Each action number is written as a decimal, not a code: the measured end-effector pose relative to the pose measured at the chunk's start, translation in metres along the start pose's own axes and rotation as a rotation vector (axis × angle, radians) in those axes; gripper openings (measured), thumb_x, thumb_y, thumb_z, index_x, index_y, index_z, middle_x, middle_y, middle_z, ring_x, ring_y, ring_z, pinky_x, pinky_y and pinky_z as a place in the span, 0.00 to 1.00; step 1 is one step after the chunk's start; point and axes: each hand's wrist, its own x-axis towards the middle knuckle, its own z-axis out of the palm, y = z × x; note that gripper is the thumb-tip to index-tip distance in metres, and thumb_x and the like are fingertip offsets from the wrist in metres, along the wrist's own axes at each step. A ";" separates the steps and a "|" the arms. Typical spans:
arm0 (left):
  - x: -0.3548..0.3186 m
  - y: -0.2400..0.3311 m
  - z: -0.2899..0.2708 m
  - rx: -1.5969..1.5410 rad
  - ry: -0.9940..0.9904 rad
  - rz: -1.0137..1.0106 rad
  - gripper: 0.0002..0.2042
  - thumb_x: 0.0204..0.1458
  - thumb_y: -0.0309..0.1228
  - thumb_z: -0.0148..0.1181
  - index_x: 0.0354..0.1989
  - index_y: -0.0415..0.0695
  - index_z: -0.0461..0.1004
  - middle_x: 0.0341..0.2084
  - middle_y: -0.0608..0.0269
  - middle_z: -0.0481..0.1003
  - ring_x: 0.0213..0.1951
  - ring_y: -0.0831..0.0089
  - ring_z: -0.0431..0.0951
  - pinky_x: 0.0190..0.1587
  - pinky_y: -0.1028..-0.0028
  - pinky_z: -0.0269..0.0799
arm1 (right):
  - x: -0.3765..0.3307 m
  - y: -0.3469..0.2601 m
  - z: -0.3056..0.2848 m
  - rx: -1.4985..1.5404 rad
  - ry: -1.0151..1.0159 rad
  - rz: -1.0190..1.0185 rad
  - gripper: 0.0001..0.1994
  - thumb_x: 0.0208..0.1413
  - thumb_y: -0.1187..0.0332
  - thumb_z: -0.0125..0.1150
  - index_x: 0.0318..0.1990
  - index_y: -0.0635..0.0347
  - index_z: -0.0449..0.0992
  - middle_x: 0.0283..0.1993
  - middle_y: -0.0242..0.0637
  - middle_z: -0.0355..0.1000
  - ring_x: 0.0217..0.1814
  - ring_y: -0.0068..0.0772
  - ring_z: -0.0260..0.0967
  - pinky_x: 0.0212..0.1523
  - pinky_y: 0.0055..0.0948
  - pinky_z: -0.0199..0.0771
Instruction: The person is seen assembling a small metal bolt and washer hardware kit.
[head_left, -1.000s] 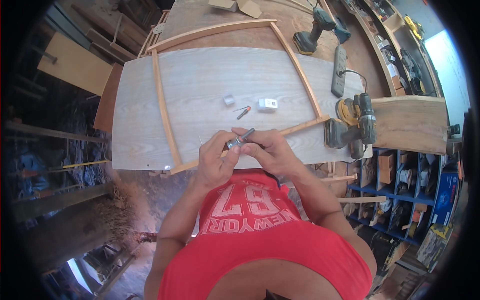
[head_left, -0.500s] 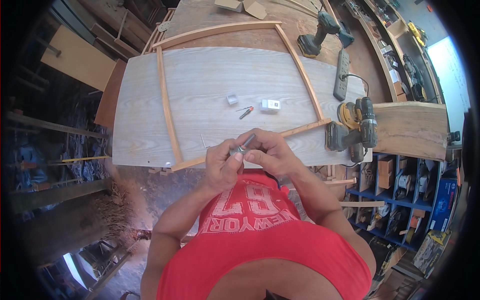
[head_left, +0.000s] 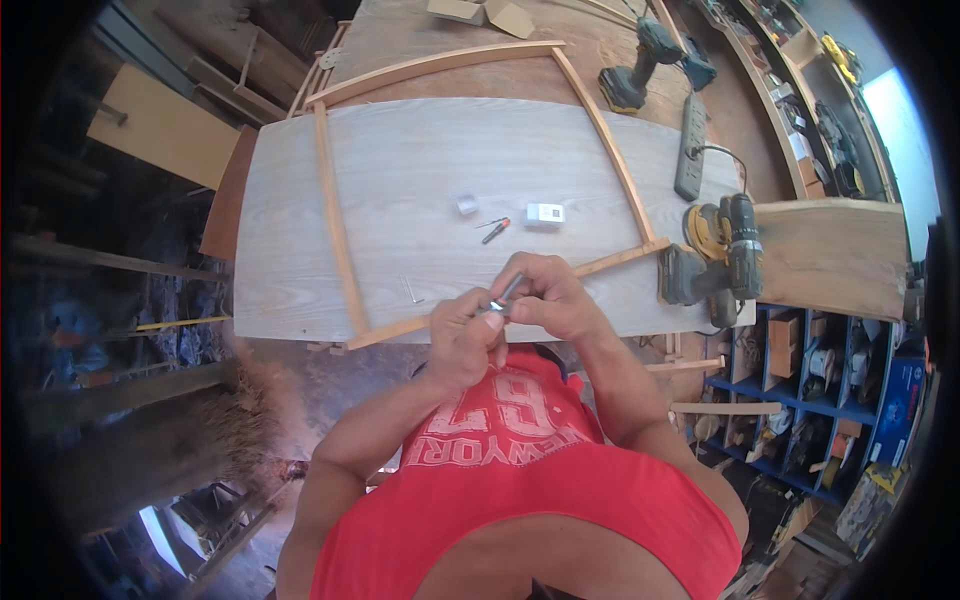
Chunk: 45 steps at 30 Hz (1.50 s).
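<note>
Both my hands are together in front of my shirt, over the near edge of the workbench. My left hand (head_left: 464, 335) pinches a small metal bit (head_left: 513, 287) with a round grey shank and a shiny silver end. Fingers of my right hand (head_left: 553, 300) are closed round the same piece, whose shank points up and to the right. Parts of it stay hidden under the fingertips. Beyond the hands lie a small clear-and-white plastic box (head_left: 545, 215), its lid-like piece (head_left: 467, 204) and a dark orange-tipped bit (head_left: 496, 231). A thin L-shaped hex key (head_left: 413, 292) rests left of my hands.
A wooden frame (head_left: 333, 220) lies across the grey wood-grain board (head_left: 400, 150). Right of it are a cordless drill (head_left: 740, 245), a yellow sander (head_left: 703, 228) and a power strip (head_left: 690, 150). Another cordless tool (head_left: 645, 65) stands farther back. Blue shelving (head_left: 800, 385) holds supplies at right.
The view has shifted slightly, so the bench things sit a little farther right and lower. My hands keep hold of the bit, with small finger movements.
</note>
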 end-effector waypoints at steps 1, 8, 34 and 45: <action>-0.001 -0.001 0.002 0.006 0.013 0.012 0.14 0.59 0.36 0.52 0.30 0.36 0.73 0.12 0.66 0.68 0.13 0.79 0.70 0.16 0.79 0.65 | -0.001 0.003 -0.003 0.036 0.020 0.020 0.15 0.57 0.65 0.68 0.46 0.67 0.74 0.31 0.35 0.78 0.33 0.21 0.76 0.34 0.23 0.74; 0.009 0.008 -0.009 0.070 0.025 -0.004 0.14 0.59 0.36 0.54 0.37 0.34 0.75 0.18 0.65 0.71 0.21 0.80 0.76 0.22 0.76 0.71 | -0.001 0.002 0.005 -0.058 0.193 0.121 0.18 0.59 0.65 0.65 0.52 0.66 0.73 0.27 0.22 0.69 0.26 0.10 0.59 0.27 0.15 0.56; 0.011 -0.042 -0.023 0.140 0.174 -0.048 0.15 0.61 0.30 0.59 0.55 0.39 0.74 0.40 0.65 0.74 0.43 0.76 0.76 0.47 0.77 0.72 | -0.015 0.051 0.016 0.282 0.412 0.268 0.18 0.65 0.61 0.58 0.54 0.64 0.67 0.27 0.24 0.65 0.20 0.11 0.54 0.18 0.15 0.52; -0.001 -0.044 -0.033 0.076 0.299 -0.130 0.16 0.62 0.33 0.57 0.54 0.36 0.73 0.29 0.64 0.77 0.31 0.77 0.78 0.38 0.76 0.75 | -0.016 0.052 0.001 0.003 0.342 0.276 0.21 0.68 0.61 0.51 0.60 0.69 0.70 0.30 0.24 0.65 0.26 0.12 0.57 0.25 0.16 0.56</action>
